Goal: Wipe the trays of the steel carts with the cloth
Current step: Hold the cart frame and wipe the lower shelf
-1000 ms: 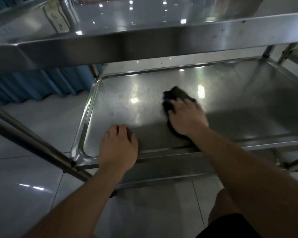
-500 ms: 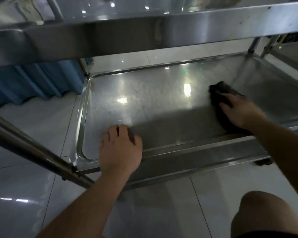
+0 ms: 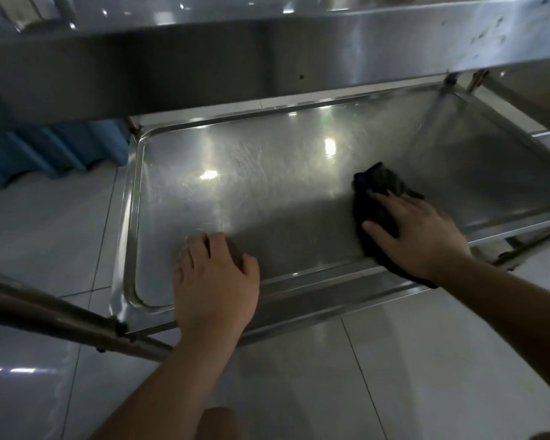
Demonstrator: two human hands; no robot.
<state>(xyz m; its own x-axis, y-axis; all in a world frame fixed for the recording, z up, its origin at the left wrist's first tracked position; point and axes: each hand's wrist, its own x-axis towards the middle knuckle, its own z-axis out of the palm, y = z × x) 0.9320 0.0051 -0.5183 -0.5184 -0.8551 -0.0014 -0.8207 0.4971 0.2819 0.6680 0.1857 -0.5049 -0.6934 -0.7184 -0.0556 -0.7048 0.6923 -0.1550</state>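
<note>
The lower steel tray [image 3: 267, 173] of the cart spreads across the middle of the head view, shiny with light spots. A dark cloth [image 3: 378, 192] lies on its right part near the front rim. My right hand [image 3: 416, 233] presses flat on the cloth, fingers spread over it. My left hand [image 3: 215, 281] rests on the tray's front rim at the left, fingers curled over the edge onto the tray floor. The cart's upper tray [image 3: 267, 58] overhangs at the top of the view.
A steel handle bar [image 3: 45, 309] of the cart slants across the lower left. Blue curtain folds [image 3: 45, 154] hang behind at left. Pale glossy floor tiles [image 3: 394, 376] lie under and around the cart. Another steel frame [image 3: 521, 100] stands at far right.
My right hand slid the cloth from the tray's middle to its right side, then drew it slightly back leftwards. My left hand has stayed on the front rim.
</note>
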